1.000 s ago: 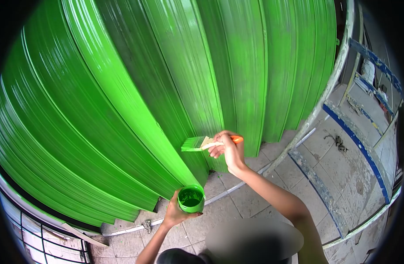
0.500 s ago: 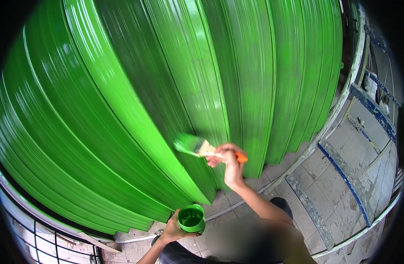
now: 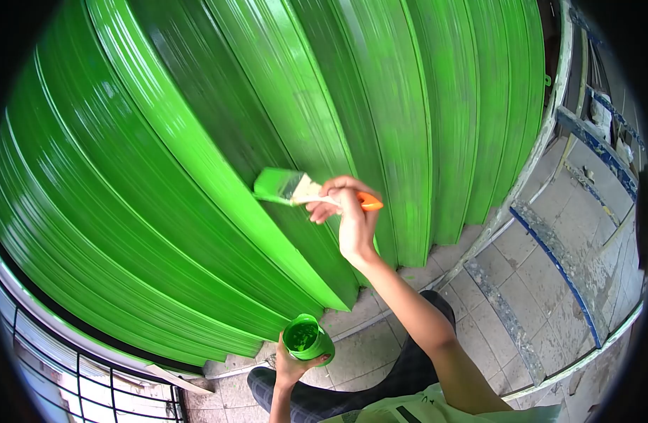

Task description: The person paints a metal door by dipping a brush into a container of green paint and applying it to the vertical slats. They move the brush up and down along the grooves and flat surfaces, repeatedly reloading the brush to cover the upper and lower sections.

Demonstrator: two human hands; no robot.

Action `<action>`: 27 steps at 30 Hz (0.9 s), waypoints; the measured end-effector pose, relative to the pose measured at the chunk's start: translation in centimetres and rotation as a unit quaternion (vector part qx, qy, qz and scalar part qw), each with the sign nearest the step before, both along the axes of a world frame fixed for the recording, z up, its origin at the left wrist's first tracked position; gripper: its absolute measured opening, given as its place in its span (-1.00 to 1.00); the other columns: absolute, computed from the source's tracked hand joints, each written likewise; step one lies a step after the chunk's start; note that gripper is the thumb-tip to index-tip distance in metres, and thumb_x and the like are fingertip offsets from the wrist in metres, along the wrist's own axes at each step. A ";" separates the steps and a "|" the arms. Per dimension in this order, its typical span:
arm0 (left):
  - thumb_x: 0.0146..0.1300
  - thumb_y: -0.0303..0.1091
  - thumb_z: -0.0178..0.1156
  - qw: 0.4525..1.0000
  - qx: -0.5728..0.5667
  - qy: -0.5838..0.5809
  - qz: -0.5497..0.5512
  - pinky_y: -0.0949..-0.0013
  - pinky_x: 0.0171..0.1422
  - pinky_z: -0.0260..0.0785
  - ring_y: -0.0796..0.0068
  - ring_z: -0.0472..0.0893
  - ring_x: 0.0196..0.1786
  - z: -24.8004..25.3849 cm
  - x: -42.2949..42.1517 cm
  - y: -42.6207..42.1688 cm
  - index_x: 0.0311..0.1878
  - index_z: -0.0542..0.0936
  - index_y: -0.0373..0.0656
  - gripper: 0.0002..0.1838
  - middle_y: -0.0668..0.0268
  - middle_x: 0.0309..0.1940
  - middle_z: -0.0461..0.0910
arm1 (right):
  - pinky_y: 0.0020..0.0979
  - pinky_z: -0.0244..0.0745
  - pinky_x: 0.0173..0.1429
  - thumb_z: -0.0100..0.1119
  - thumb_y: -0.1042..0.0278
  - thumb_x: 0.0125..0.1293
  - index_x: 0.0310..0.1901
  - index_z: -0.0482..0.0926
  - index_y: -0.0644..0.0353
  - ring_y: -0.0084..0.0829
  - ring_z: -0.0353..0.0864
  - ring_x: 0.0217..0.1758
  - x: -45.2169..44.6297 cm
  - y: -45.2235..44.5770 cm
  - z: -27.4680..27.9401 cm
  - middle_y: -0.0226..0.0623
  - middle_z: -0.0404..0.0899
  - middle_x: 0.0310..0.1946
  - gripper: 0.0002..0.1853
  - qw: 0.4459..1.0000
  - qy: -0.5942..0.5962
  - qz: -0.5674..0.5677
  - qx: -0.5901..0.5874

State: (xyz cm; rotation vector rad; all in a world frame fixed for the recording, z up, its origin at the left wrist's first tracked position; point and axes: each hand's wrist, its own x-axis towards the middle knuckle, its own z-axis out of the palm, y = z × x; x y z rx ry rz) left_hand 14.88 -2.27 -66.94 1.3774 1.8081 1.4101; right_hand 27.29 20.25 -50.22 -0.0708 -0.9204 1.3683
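Note:
My right hand (image 3: 346, 211) is closed around the handle of a paintbrush (image 3: 303, 190) with an orange handle end. Its bristles (image 3: 274, 185), coated green, lie against a recessed strip of the corrugated green metal panel (image 3: 232, 134). Below, my left hand (image 3: 290, 365) is wrapped around a small can of green paint (image 3: 306, 338), held upright enough that the dark green paint inside shows. To the left the panel ribs are bright and glossy; the strip by the brush looks darker and patchy.
A paint-spattered ladder frame (image 3: 549, 247) with blue edges stands at the right over the tiled floor (image 3: 479, 338). At lower left is a black metal grille (image 3: 91, 377). My legs (image 3: 331, 395) are bent below the can.
My right hand and the brush have moved up and to the left along the recessed strip. The paint can stays in my left hand, nearly in the same place. The camera view has shifted slightly.

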 end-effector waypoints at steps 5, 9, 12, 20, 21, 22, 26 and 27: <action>-0.38 -0.27 0.65 0.997 0.018 0.052 0.056 0.30 0.11 0.45 0.34 0.60 -0.02 0.5 0.6 0.9 0.10 0.39 -0.30 -0.10 0.14 -0.08 0.59 | -0.55 0.46 -0.59 -0.04 0.47 0.27 -0.41 0.55 0.35 -0.51 0.56 -0.67 0.8 0.2 -10.4 -0.16 0.58 -0.64 -0.80 0.992 -0.068 0.020 -0.105; -0.37 -0.26 0.64 0.960 0.015 0.223 0.166 0.21 0.18 0.39 0.25 0.55 0.06 1.2 0.9 1.9 0.18 0.34 -0.27 -0.03 0.08 -0.02 0.53 | -0.57 0.44 -0.60 -0.06 0.51 0.27 -0.40 0.56 0.40 -0.52 0.54 -0.68 5.4 -1.8 -10.2 -0.17 0.57 -0.63 -0.80 0.975 -0.179 0.110 -0.075; -0.39 -0.17 0.60 0.931 0.014 0.286 0.227 -0.12 0.50 -0.20 0.16 0.37 0.28 2.8 1.6 2.8 0.25 0.29 -0.19 0.04 0.16 0.15 0.43 | -0.57 0.41 -0.60 -0.02 0.49 0.29 -0.37 0.57 0.44 -0.55 0.54 -0.66 7.9 -4.0 -5.8 -0.21 0.57 -0.59 -0.79 0.956 -0.234 0.176 -0.015; -0.31 -0.07 0.55 0.810 0.192 0.454 0.318 -0.29 0.49 -0.44 0.13 0.38 0.29 6.8 1.1 4.2 0.24 0.31 -0.16 -0.02 0.19 0.17 0.44 | -0.60 0.40 -0.57 0.16 0.43 0.29 -0.37 0.64 0.34 -0.66 0.53 -0.65 6.0 -7.8 -0.6 -0.34 0.57 -0.68 -0.83 0.886 -0.381 0.090 0.246; -0.29 -0.05 0.54 0.795 0.210 0.467 0.325 -0.30 0.49 -0.45 0.12 0.38 0.29 7.2 0.9 4.2 0.23 0.31 -0.17 -0.03 0.18 0.17 0.44 | -0.60 0.40 -0.57 0.20 0.42 0.27 -0.37 0.64 0.34 -0.67 0.54 -0.64 5.6 -7.8 -0.1 -0.34 0.57 -0.68 -0.85 0.883 -0.373 0.066 0.276; -0.22 -0.02 0.51 0.784 0.229 0.473 0.331 -0.33 0.48 -0.46 0.08 0.39 0.28 7.4 0.8 4.2 0.21 0.32 -0.17 -0.09 0.16 0.16 0.45 | -0.61 0.40 -0.56 0.24 0.42 0.26 -0.38 0.64 0.33 -0.68 0.55 -0.64 5.2 -7.8 0.3 -0.35 0.58 -0.68 -0.86 0.879 -0.364 0.043 0.305; -0.05 -0.19 0.43 0.750 0.270 0.495 0.347 -0.24 0.50 -0.45 0.07 0.37 0.30 8.6 0.8 4.2 0.24 0.27 -0.18 -0.21 0.13 0.19 0.42 | -0.60 0.41 -0.54 0.34 0.36 0.20 -0.39 0.65 0.30 -0.63 0.61 -0.60 3.6 -7.6 0.6 -0.32 0.64 -0.61 -0.84 0.865 -0.368 0.013 0.340; -0.03 -0.19 0.42 0.743 0.275 0.500 0.351 -0.24 0.50 -0.46 0.07 0.37 0.31 8.7 0.6 4.2 0.24 0.27 -0.19 -0.21 0.13 0.19 0.42 | -0.60 0.41 -0.54 0.35 0.36 0.19 -0.40 0.65 0.29 -0.62 0.61 -0.60 3.3 -7.7 0.8 -0.32 0.64 -0.61 -0.84 0.868 -0.359 0.014 0.343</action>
